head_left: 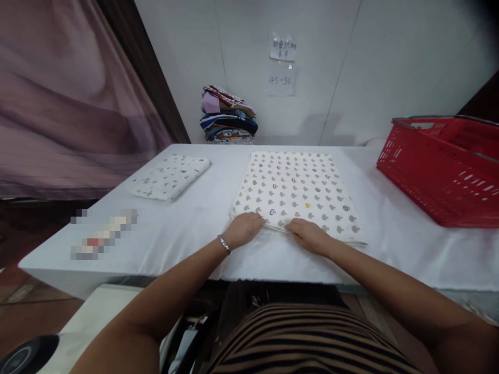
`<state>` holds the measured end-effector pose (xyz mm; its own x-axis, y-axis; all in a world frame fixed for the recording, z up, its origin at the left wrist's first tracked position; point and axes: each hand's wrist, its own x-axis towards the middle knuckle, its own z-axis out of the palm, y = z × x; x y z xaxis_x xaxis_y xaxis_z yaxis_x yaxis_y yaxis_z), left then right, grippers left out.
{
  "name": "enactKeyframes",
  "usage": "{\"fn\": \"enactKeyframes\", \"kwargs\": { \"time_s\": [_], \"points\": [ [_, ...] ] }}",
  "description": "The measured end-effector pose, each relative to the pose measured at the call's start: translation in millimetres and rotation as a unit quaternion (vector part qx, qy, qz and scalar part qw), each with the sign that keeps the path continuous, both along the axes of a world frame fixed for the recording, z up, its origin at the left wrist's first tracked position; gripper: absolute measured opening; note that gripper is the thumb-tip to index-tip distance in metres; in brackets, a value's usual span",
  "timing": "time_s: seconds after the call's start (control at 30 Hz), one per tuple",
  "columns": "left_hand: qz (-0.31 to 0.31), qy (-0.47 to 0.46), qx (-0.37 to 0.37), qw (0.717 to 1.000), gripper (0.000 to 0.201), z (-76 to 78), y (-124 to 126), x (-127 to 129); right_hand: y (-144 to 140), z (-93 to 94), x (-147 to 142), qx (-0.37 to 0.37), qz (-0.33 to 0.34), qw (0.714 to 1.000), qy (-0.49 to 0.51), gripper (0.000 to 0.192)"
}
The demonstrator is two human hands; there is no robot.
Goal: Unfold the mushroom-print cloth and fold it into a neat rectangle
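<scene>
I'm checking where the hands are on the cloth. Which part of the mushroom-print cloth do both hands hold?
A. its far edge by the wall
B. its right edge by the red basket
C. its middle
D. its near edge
D: the left hand and the right hand both pinch the near edge of the mushroom-print cloth.

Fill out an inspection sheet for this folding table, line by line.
Surface: white-covered table, flat.
Job's things: patterned cloth lying folded flat, near edge under both hands.
Clutter: small folded cloth at left; red basket at right; stack of folded clothes at the back.
Grippers: left hand and right hand grip the cloth's near edge; bracelet on left wrist.
Cables: nothing seen on the table.
Surroundings: white wall with paper notes; pink curtain at left.
</scene>
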<state>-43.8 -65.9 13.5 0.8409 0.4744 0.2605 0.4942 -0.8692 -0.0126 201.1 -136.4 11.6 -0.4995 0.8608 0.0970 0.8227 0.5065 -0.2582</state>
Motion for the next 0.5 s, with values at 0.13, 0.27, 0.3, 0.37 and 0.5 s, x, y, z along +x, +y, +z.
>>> {"fn": "enactKeyframes", "kwargs": {
  "time_s": [0.13,0.27,0.3,0.37,0.5],
  "points": [
    [0.039,-0.001,0.042,0.998,0.022,1.9,5,7,5,4.1,-1,0.063,-0.045,0.997,-0.025,0.031],
    [0.045,0.025,0.072,0.996,0.02,-4.9,5,6,5,-2.6,-2,0.07,-0.043,0.996,-0.037,0.017],
    [0.036,0.036,0.079,0.996,0.02,-7.4,4,5,5,-6.2,-2,0.068,-0.041,0.996,-0.027,0.016],
    [0.006,0.052,0.092,0.994,0.02,-12.2,2,0,4,-13.3,-1,0.081,-0.033,0.996,-0.014,0.016],
    [-0.043,0.047,0.107,0.992,0.022,-18.5,-2,-6,1,-19.5,-2,0.139,0.009,0.989,-0.051,0.023]
  ]
}}
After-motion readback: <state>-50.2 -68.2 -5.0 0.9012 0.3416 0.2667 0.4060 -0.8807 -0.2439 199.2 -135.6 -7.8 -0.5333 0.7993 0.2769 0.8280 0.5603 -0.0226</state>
